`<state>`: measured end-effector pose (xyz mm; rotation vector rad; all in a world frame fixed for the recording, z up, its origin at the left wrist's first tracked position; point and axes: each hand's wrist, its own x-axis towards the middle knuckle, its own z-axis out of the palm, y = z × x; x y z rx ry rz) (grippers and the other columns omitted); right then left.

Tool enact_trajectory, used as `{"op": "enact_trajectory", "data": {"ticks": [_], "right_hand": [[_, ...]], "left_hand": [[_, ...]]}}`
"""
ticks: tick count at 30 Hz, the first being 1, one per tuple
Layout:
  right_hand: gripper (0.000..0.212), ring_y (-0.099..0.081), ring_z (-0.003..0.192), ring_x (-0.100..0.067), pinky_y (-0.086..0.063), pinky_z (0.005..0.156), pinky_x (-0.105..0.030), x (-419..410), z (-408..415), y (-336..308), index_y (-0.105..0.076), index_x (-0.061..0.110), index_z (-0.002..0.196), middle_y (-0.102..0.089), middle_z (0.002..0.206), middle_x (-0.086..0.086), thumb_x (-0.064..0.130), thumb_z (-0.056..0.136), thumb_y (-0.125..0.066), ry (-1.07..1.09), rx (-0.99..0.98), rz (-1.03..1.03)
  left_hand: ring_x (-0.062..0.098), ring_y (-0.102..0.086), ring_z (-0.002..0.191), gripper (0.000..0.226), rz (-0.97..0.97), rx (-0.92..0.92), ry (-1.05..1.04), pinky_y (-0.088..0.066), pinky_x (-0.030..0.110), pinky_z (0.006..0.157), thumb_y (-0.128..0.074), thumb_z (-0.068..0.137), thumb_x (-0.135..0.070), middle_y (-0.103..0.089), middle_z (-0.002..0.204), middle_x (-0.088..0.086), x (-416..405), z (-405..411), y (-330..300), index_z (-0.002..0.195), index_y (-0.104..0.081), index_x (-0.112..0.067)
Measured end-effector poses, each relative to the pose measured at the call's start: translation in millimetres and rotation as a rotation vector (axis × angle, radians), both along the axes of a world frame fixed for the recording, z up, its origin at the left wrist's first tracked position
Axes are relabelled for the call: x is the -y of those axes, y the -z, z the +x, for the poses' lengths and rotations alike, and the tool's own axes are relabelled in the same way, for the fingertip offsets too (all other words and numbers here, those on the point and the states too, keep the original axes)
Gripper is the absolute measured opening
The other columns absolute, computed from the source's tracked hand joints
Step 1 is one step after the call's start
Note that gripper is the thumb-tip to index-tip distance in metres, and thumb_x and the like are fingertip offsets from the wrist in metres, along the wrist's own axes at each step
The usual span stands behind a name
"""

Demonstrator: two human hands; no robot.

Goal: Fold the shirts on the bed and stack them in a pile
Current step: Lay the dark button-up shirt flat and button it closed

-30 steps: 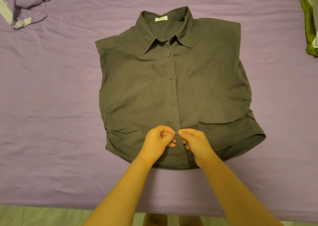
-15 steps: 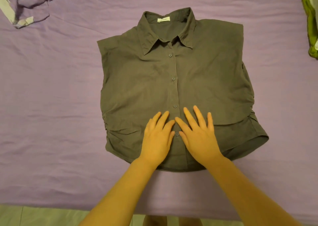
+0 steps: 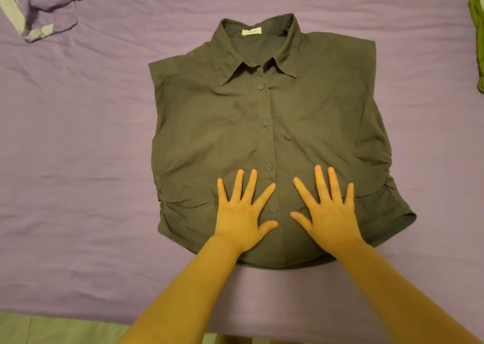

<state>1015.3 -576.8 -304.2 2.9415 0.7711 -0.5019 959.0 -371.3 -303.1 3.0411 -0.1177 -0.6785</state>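
A dark grey sleeveless button-up shirt [image 3: 262, 124] lies flat and front-up in the middle of the purple bedsheet [image 3: 78, 160], collar at the far end. The left hand [image 3: 242, 213] and right hand [image 3: 327, 210] press flat on its near part, fingers spread wide, one either side of the button placket. A crumpled lilac garment [image 3: 44, 6] sits far left; a green garment [image 3: 478, 37] at the far right edge.

No text can be read: a white label [image 3: 251, 31] is sewn inside the collar [image 3: 255, 42] of the shirt [image 3: 262, 134], at 12 o'clock, but its print is too small and blurred.
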Motion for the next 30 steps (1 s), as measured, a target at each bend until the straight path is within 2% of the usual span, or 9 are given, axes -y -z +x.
{"op": "enact_trajectory", "data": {"ticks": [3,8,11,14,17,20,22,25,30], "right_hand": [[0.066,-0.023,0.139,-0.039,-0.030,0.103,-0.063,5,-19,-10,-0.032,0.028,0.143,-0.025,0.152,-0.016,0.053,0.084,-0.046,-0.191,0.006,0.127],[0.053,-0.027,0.137,-0.031,-0.023,0.107,-0.051,31,-67,-10,-0.041,0.034,0.137,-0.038,0.147,-0.007,0.053,0.087,-0.040,-0.396,-0.146,0.172],[0.054,-0.027,0.137,-0.034,-0.021,0.106,-0.054,32,-77,-4,-0.044,0.038,0.134,-0.035,0.147,-0.007,0.053,0.082,-0.049,-0.409,-0.150,0.110],[0.059,-0.039,0.126,-0.033,-0.036,0.100,-0.053,19,-76,-2,-0.058,0.038,0.118,-0.050,0.132,-0.008,0.042,0.064,-0.081,-0.296,-0.191,0.136],[0.042,-0.048,0.103,-0.025,-0.050,0.075,-0.042,4,-64,-3,-0.071,0.034,0.090,-0.065,0.098,-0.003,0.029,0.053,-0.090,-0.236,-0.160,0.256],[0.011,-0.050,0.081,-0.019,-0.044,0.057,-0.032,-6,-44,-13,-0.073,0.031,0.082,-0.059,0.075,0.002,0.033,0.076,-0.063,-0.252,-0.186,0.310],[0.033,-0.057,0.086,-0.024,-0.047,0.065,-0.035,-13,-29,-28,-0.070,0.029,0.101,-0.061,0.088,-0.001,0.041,0.090,-0.040,-0.232,-0.372,0.255],[0.031,-0.054,0.102,-0.016,-0.043,0.075,-0.030,-12,-11,-45,-0.059,0.028,0.115,-0.057,0.107,0.002,0.044,0.097,-0.040,-0.108,-0.427,0.219],[0.045,-0.053,0.046,-0.018,-0.024,0.038,-0.026,-20,30,-64,-0.035,0.023,0.060,-0.049,0.053,0.001,0.059,0.088,-0.033,-0.093,-0.025,0.302]], "left_hand": [[0.037,-0.021,0.142,0.074,-0.143,0.076,0.020,-0.029,0.063,0.106,-0.055,0.078,-0.060,-0.026,0.154,0.011,4,-14,-15,0.143,-0.037,-0.028],[0.031,-0.031,0.135,0.041,-0.372,0.147,0.098,-0.032,0.054,0.108,-0.064,0.073,-0.048,-0.049,0.136,0.006,0,-68,-14,0.110,-0.065,-0.032],[0.029,-0.035,0.133,0.045,-0.374,0.082,0.085,-0.035,0.053,0.107,-0.066,0.065,-0.061,-0.053,0.128,0.004,-1,-84,-5,0.099,-0.065,-0.032],[0.030,-0.040,0.129,0.057,-0.315,0.018,0.067,-0.034,0.049,0.108,-0.078,0.051,-0.059,-0.053,0.125,0.002,4,-79,-4,0.096,-0.058,-0.032],[0.029,-0.041,0.125,0.058,-0.313,-0.020,0.018,-0.033,0.047,0.107,-0.082,0.046,-0.055,-0.054,0.121,0.001,9,-75,-7,0.090,-0.055,-0.031],[0.029,-0.047,0.120,0.037,-0.359,0.023,-0.015,-0.044,0.047,0.100,-0.080,0.058,-0.040,-0.058,0.115,0.002,7,-73,-13,0.085,-0.060,-0.026],[0.025,-0.053,0.108,0.015,-0.401,0.094,-0.033,-0.054,0.038,0.085,-0.062,0.073,-0.032,-0.062,0.103,0.002,3,-66,-19,0.079,-0.065,-0.019],[0.023,-0.057,0.091,0.022,-0.450,0.079,-0.123,-0.054,0.031,0.068,-0.050,0.082,-0.028,-0.063,0.094,0.001,-2,-47,-36,0.082,-0.068,-0.014],[0.018,-0.056,0.100,0.025,-0.298,0.098,-0.277,-0.043,0.033,0.074,-0.045,0.095,-0.041,-0.060,0.105,-0.003,-19,3,-73,0.105,-0.058,-0.022]]}}
